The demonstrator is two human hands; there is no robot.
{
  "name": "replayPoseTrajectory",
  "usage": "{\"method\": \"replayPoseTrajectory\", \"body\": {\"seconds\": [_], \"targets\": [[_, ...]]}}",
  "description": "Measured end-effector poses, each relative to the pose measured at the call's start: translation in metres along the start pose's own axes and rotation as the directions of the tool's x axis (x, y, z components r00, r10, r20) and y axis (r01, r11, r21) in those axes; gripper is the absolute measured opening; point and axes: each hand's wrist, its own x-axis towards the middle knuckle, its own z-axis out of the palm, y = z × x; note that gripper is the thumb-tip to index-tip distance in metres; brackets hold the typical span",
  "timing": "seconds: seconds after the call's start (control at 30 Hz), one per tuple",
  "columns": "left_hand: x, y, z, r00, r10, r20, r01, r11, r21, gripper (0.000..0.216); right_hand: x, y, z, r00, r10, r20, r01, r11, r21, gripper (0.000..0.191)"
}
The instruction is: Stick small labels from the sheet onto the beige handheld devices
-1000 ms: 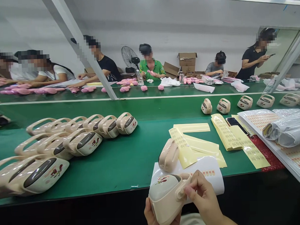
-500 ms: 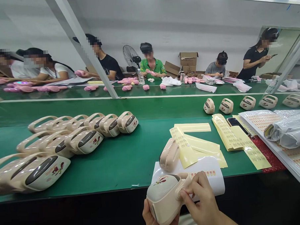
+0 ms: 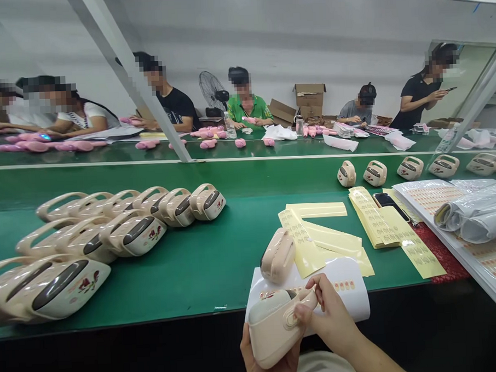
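Observation:
A cream portable speaker (image 3: pixel 273 333) with a carry handle is held at the bench's front edge. Its pale front points up and to the left, and one plain side faces me. My left hand (image 3: pixel 274 368) cups it from below, with the fingers partly hidden by the body. With thumb and fingers closed on the handle, my right hand (image 3: pixel 331 319) presses its thumb near the round handle joint. Just behind, another cream speaker (image 3: pixel 278 256) rests beside a white sticker sheet (image 3: pixel 355 302) with small orange prints. Yellow label sheets (image 3: pixel 332 237) lie past it.
Several finished-looking speakers (image 3: pixel 137 234) stand in rows on the green bench (image 3: pixel 203 281) at left; more line the back right. A phone (image 3: pixel 391 206), plastic-wrapped sheets (image 3: pixel 475 211) and label strips lie at right. Across the divider, co-workers sit among pink items (image 3: pixel 208 134).
The held speaker has turned so its side and handle joint face me more. My right thumb has shifted on the joint, and its fingers now reach over the handle.

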Motion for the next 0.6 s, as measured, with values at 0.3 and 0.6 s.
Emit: {"method": "replayPoseTrajectory", "body": {"seconds": [0.3, 0.6], "targets": [[0.003, 0.036, -0.013, 0.993, 0.111, 0.036, -0.102, 0.673, 0.732, 0.074, 0.02, -0.036, -0.032, 0.992, -0.028, 0.121, 0.015, 0.994, 0.11, 0.031], [0.017, 0.054, 0.04, 0.982, 0.03, 0.188, -0.19, 0.171, 0.967, 0.083, 0.012, -0.067, -0.017, 0.926, -0.078, 0.369, 0.124, 0.987, -0.102, 0.022]]}}
